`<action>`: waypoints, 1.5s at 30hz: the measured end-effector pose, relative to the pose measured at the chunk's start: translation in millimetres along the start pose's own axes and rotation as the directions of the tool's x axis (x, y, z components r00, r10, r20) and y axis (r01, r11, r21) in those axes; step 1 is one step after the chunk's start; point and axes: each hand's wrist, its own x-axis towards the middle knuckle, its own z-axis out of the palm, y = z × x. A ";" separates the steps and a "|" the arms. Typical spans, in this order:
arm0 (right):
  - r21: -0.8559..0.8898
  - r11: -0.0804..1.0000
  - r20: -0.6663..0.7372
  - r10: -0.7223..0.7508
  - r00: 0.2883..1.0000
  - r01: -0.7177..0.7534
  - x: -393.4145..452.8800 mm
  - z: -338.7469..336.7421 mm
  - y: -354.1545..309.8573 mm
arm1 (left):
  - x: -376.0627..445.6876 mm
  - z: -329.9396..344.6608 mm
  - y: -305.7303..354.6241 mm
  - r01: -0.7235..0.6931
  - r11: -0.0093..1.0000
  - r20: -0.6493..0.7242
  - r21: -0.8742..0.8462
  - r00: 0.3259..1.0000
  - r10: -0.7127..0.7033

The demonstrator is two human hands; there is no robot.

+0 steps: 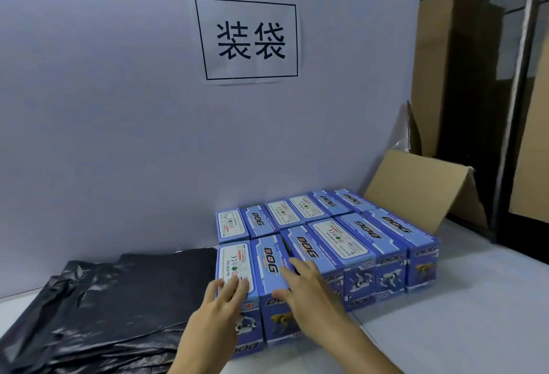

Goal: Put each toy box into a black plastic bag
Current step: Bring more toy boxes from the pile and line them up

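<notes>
- Left hand (222, 299) lies flat on the near-left toy box (236, 272), fingers straight and laid over its white label; pressing, not gripping.
- Right hand (300, 287) rests on the box next to it (271, 269), fingers spread and reaching into the seam against the third box (309, 254), thumb at the near top edge. Looks like a loose open contact, no wrap round the box yet.
- Judged step: pulling the first box off the front row. Best move: steady the left box, get fingers down the seam, lift one box straight up so the neighbours don't drag or topple, then carry it left.
- Bags: stack of black plastic bags (113, 308) lies flat just left of the boxes, touching the near-left one. None looks opened; one will need peeling off and its mouth spread, likely a two-hand job.
- Boxes: two rows of blue boxes packed tight on the white table (460, 314), all unbagged.
- Print: "DOG" on tops and fronts, "TOP" in red on the near ends, robot-dog pictures; white labels carry a CE mark and small text too fine to read.
- Behind: open cardboard box (416, 186) at the right.
- Sign (249, 40) on the white board (104, 106): "装袋".
</notes>
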 end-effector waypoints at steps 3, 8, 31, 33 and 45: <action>-0.220 0.972 -0.131 -0.118 0.984 0.087 2.8 0.3 6.7 | 6.9 1.5 -4.3 -0.018 0.997 0.076 -0.079 0.997 0.024; -0.203 0.967 -0.081 -0.176 0.981 0.157 5.3 4.5 19.3 | 21.8 13.0 -14.3 0.053 0.974 0.202 -0.222 0.979 -0.008; 0.051 0.968 -0.656 0.219 0.722 -0.247 -137.2 -119.9 152.6 | 69.2 -22.3 164.0 -0.358 0.791 -0.214 -0.496 0.933 0.288; 0.104 0.925 -0.707 0.327 0.627 -0.366 -173.5 -137.9 179.1 | 71.5 -17.6 205.1 -0.385 0.685 -0.189 -0.618 0.919 0.345; 0.264 0.323 -0.459 0.871 0.176 -0.909 -315.0 -155.7 279.6 | 67.4 28.2 446.1 0.090 0.284 0.254 -0.955 0.743 0.619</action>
